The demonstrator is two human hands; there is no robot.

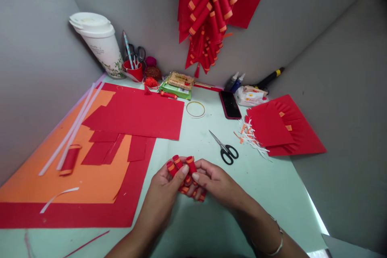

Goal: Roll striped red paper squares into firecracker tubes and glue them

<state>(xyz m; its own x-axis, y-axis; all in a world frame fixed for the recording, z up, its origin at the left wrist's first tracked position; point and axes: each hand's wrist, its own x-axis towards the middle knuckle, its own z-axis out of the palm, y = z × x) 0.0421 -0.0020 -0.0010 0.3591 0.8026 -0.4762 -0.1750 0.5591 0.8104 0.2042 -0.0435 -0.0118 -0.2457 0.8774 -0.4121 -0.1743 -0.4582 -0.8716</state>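
Note:
Several small red paper rolls with orange bands [191, 164] are bunched together over the table's front middle. My left hand [168, 184] is closed around the rolls from the left, its thumb lying across them. From the right, my right hand [215, 178] grips the roll on that side between thumb and fingers. More banded rolls show below the fingers, partly hidden. Black-handled scissors [229, 154] lie beyond my right hand with their blades partly apart. A larger red roll [70, 160] rests on orange paper at the left.
Red sheets [145, 115] and orange paper [99, 187] cover the table's left. A phone [230, 105], paper scraps [250, 137] and red squares [270, 124] lie right. Behind stand a white cup [101, 46] and a red pen holder [134, 73]. A red firecracker decoration [208, 12] hangs on the back wall.

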